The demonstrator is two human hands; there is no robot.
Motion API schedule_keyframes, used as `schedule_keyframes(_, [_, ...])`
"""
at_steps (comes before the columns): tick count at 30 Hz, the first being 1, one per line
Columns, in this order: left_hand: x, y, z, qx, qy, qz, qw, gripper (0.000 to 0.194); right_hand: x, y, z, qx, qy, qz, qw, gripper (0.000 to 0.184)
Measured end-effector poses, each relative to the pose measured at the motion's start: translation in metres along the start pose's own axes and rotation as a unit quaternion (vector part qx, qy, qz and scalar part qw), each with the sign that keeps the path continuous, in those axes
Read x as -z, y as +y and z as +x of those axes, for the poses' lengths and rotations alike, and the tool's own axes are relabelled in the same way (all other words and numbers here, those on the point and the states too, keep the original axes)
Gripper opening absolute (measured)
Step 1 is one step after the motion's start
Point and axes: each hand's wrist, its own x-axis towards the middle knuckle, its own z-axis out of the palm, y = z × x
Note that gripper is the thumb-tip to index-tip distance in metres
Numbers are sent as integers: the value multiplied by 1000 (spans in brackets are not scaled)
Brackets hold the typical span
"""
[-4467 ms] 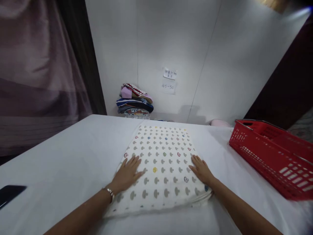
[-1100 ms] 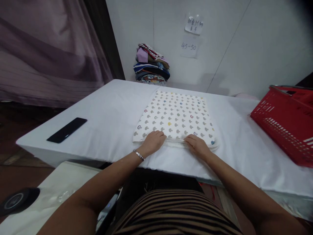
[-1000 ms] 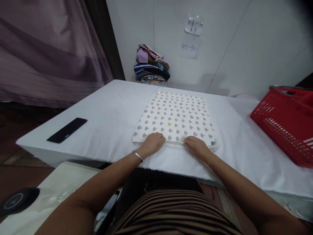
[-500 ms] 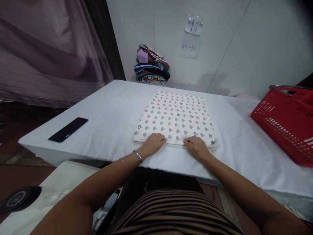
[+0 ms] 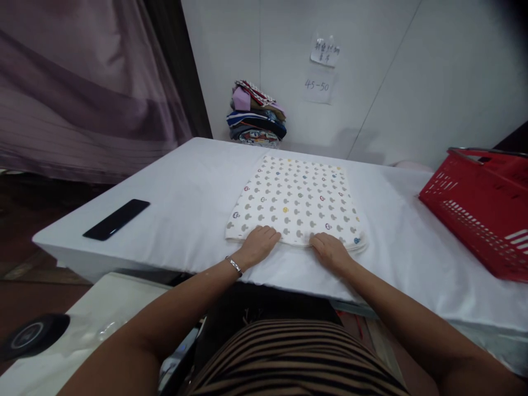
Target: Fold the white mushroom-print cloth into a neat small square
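Observation:
A folded white cloth printed with small grey and coloured shapes lies flat on the white table. My left hand rests at the cloth's near edge, fingers curled on the hem. My right hand sits at the same edge a little to the right, fingers bent onto the fabric. Both hands press or grip the near hem; how far the fingers go under it is hidden.
A black phone lies near the table's left edge. A red plastic basket stands at the right. A stack of folded clothes sits against the back wall under paper notes. A curtain hangs at the left.
Since 4.5 s ago I have stepped back and both hands slid from the cloth's top to its near edge. Over the last second the hands have barely moved.

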Motion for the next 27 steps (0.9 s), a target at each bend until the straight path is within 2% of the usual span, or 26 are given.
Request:
schedule_keyframes(12, [-3,-5,2,-43,3,-35,998,15,-5,1,2,6,30,15,999,23])
schedule_keyframes(21, [0,-12,-2,-83,-22,-58,995,18,-4,6,-2,32,-20,37,999,23])
schedule_keyframes(27, [4,-10,-2,-72,-42,-66,994,18,2,6,-3,53,-28,67,996,19])
